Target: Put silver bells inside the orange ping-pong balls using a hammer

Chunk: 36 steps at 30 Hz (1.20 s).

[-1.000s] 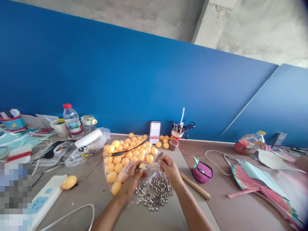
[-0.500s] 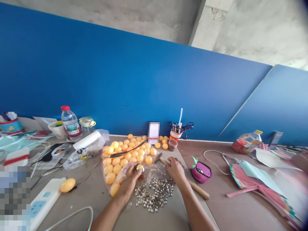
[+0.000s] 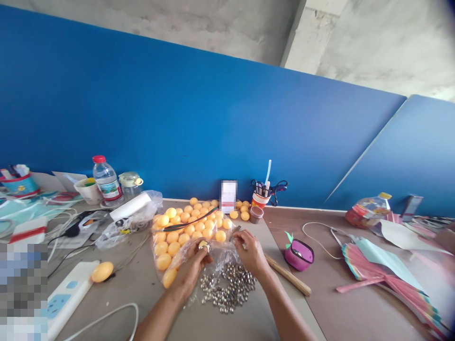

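My left hand [image 3: 194, 260] is closed around a small ball [image 3: 204, 245], yellowish on top with shiny silver pieces on its side. Fingers bent inward, my right hand [image 3: 250, 249] hovers just right of the ball; whatever its fingertips may pinch is too small to make out. A hammer [image 3: 289, 276] with a wooden handle lies beneath that hand, its head partly hidden. Between my wrists, a pile of shiny silver beads [image 3: 227, 291] spreads at a crumpled clear plastic bag. Behind the left hand lies a clear bag of orange balls [image 3: 190, 229] with a dark strap across it.
Loose orange balls [image 3: 244, 215] sit beside a small brown tub [image 3: 256, 214] and a pen cup [image 3: 260, 199]. A purple pouch [image 3: 299, 254] and pink fan [image 3: 387, 279] are right. A power strip [image 3: 69, 296], water bottle [image 3: 106, 182] and cables are left.
My right hand has moved left toward the ball, off the hammer's handle, and its fingers have drawn together. My left hand keeps the ball in nearly the same place.
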Tool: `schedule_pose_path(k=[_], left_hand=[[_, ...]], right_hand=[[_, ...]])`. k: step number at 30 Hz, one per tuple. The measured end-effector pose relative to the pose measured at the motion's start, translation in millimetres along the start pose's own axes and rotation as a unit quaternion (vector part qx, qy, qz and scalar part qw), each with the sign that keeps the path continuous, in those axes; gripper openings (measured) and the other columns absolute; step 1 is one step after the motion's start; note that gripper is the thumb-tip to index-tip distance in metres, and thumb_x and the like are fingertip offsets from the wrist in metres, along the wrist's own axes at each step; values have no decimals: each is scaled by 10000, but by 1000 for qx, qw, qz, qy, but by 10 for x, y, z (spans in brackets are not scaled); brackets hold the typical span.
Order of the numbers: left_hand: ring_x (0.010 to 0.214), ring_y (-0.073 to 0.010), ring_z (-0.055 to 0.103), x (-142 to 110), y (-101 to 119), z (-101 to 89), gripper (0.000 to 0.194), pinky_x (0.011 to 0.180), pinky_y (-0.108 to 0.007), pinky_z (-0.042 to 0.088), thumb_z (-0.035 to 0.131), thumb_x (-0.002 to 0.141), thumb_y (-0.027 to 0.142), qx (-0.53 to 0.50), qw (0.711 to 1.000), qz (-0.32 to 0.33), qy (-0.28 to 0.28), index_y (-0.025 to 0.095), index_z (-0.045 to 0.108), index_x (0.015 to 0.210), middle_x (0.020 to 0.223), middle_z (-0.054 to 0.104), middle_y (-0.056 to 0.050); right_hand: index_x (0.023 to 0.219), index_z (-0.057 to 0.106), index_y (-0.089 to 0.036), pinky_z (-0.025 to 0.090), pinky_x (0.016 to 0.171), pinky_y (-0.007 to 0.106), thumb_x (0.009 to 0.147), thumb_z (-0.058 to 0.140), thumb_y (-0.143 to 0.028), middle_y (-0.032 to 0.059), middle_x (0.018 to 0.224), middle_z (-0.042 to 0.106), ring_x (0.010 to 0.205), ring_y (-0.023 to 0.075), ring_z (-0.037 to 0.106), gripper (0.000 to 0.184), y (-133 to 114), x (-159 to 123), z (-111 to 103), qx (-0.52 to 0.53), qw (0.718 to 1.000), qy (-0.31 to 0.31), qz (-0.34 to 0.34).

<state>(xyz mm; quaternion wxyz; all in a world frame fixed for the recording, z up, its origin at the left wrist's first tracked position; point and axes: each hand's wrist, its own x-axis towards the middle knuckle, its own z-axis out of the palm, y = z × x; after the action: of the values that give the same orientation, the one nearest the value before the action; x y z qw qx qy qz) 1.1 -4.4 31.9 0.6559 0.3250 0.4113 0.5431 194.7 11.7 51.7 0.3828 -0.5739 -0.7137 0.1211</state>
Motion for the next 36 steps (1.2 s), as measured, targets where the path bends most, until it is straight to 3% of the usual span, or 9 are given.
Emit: schedule_pose_path(k=[8, 13, 19, 21, 24, 29, 31, 36], left_hand=[[664, -141, 586, 56, -89, -93, 434, 720, -309, 494, 727, 706, 411, 56, 998, 21, -1, 240, 551, 1063, 764, 580, 44], [638, -136, 576, 93, -108, -89, 409, 677, -305, 501, 723, 700, 425, 72, 996, 49, 10, 238, 562, 1026, 778, 583, 54], [808, -196, 639, 81, -106, -78, 462, 784, -350, 531, 729, 668, 417, 74, 995, 54, 26, 262, 558, 1069, 982, 643, -4], [936, -226, 638, 72, -107, -70, 491, 836, -363, 531, 732, 663, 385, 67, 996, 51, 38, 268, 547, 1103, 1069, 643, -35], [973, -229, 640, 70, -127, -71, 523, 884, -378, 524, 735, 664, 344, 39, 998, 37, 42, 254, 525, 1135, 1086, 636, -52], [864, -187, 658, 81, -151, -90, 500, 896, -365, 515, 747, 679, 349, 13, 999, 20, 28, 248, 525, 1116, 1067, 634, -32], [844, -180, 652, 79, -139, -81, 506, 881, -365, 523, 757, 672, 363, 5, 999, 29, 26, 252, 531, 1111, 1057, 630, -23], [753, -174, 647, 80, -128, -69, 496, 824, -380, 537, 753, 658, 447, 38, 997, 54, 46, 244, 566, 1071, 940, 648, -3]], right_hand=[[871, 649, -178, 395, 766, 288, 814, 472, -150, 50, 846, 662, 806, 182, 596, 188, 97, 5, 34, -37, 999, 14, 19], [909, 645, -171, 408, 791, 313, 785, 480, -147, 80, 914, 657, 867, 210, 582, 208, 257, 16, 37, -103, 990, 56, 84], [963, 639, -160, 452, 729, 320, 792, 494, -211, 107, 956, 652, 823, 214, 580, 230, 293, 50, 16, -21, 992, 96, 78], [928, 650, -168, 451, 680, 292, 807, 494, -231, 82, 889, 663, 767, 196, 584, 207, 193, 47, -38, 34, 996, 61, 60], [797, 674, -184, 432, 661, 256, 787, 487, -180, 31, 774, 670, 720, 168, 591, 187, -11, 13, -134, 79, 994, -71, 14], [687, 699, -208, 404, 630, 221, 678, 524, -107, -7, 728, 686, 686, 145, 592, 202, -248, -78, -165, 63, 950, -304, -31], [700, 715, -221, 412, 679, 235, 662, 539, -104, -1, 754, 704, 724, 159, 604, 214, -282, -102, -133, 24, 942, -333, -35], [874, 724, -224, 384, 836, 302, 654, 595, -133, 35, 888, 709, 817, 193, 607, 270, -308, -123, -78, -70, 944, -321, -39]])
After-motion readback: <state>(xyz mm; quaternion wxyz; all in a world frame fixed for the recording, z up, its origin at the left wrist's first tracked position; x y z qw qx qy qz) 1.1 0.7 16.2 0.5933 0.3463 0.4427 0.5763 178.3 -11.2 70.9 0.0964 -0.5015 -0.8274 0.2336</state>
